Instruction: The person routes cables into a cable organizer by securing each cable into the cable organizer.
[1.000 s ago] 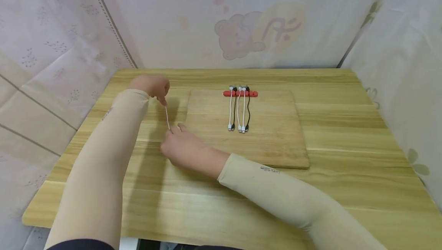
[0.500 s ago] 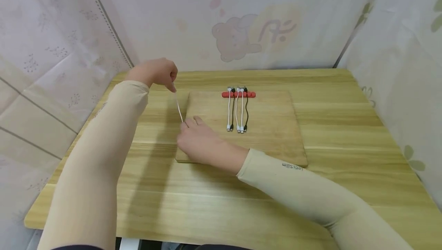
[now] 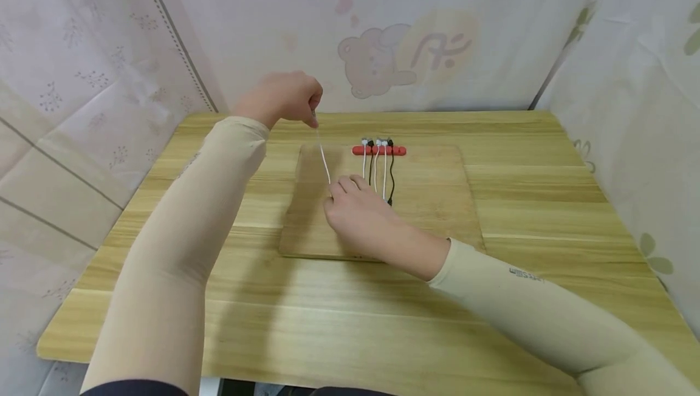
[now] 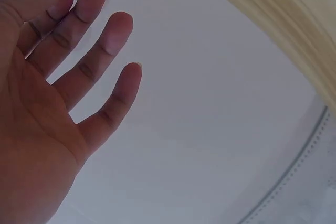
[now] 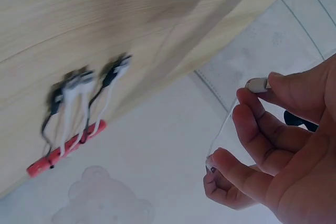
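Observation:
A thin white charging cable is stretched between my two hands above the left part of the wooden board. My left hand, higher and farther back, pinches its upper end between thumb and forefinger; the other fingers are spread in the left wrist view. My right hand pinches the lower end by its white plug. Near the board's back edge lies a red cable holder, with several short white and black cables running across it toward me. My right hand hides some of their near ends.
The board lies on a wood-grain table. Pale patterned curtains hang at the back and both sides. The table's front edge is close to me.
Both hands have moved right with the white cable, from beside the board to over it. The left hand has also risen. The holder and its cables stay put.

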`<action>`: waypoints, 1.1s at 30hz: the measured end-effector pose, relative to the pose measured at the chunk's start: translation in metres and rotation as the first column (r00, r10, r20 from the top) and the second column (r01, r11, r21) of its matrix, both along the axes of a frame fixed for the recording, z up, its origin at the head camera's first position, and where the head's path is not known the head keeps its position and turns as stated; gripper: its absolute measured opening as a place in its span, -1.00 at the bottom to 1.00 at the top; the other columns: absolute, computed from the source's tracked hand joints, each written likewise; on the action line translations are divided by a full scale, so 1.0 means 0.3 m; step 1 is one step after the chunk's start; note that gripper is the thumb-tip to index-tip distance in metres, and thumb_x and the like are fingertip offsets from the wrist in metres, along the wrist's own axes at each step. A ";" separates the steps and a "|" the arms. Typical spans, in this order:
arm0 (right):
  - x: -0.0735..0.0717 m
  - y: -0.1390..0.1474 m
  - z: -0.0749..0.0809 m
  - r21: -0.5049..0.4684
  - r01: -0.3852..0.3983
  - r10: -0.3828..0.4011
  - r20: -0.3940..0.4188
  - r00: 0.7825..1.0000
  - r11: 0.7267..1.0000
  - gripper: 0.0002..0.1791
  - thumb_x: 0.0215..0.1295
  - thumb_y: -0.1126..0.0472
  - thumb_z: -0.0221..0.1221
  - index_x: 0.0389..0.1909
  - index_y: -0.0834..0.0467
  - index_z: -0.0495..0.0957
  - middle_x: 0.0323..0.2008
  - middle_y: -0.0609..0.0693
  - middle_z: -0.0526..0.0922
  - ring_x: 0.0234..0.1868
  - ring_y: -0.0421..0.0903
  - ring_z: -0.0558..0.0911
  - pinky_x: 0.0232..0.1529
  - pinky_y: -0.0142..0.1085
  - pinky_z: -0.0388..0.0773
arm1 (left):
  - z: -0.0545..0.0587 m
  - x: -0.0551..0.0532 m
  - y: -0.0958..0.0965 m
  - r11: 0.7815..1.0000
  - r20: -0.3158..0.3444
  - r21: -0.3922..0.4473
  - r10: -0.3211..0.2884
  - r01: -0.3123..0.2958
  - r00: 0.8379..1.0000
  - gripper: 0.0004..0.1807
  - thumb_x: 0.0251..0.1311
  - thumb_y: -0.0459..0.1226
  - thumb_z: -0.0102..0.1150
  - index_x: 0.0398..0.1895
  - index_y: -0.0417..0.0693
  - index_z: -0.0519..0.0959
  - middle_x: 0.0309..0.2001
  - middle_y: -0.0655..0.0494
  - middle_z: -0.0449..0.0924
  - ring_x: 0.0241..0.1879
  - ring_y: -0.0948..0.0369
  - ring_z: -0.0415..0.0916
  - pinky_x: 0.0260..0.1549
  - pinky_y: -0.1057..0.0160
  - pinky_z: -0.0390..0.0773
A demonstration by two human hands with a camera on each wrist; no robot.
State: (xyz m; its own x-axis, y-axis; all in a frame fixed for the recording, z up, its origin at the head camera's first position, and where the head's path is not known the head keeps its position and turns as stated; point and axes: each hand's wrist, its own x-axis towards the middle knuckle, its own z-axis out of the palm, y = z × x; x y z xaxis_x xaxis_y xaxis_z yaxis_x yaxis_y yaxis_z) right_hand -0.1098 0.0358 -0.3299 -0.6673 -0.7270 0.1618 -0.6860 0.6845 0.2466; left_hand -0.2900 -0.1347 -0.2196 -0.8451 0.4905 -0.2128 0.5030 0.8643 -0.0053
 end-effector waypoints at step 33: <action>0.008 0.322 -0.101 -0.026 0.241 -0.235 0.150 0.960 0.970 -0.70 0.28 0.30 0.24 -0.05 0.38 0.70 -0.02 0.30 0.65 0.16 0.27 0.57 0.30 0.17 0.55 | -0.306 -0.055 0.490 0.993 -0.249 0.111 -0.018 0.047 0.968 -0.83 0.36 -0.09 0.35 -0.09 0.16 0.62 -0.12 0.28 0.72 -0.11 0.20 0.61 -0.04 0.08 0.64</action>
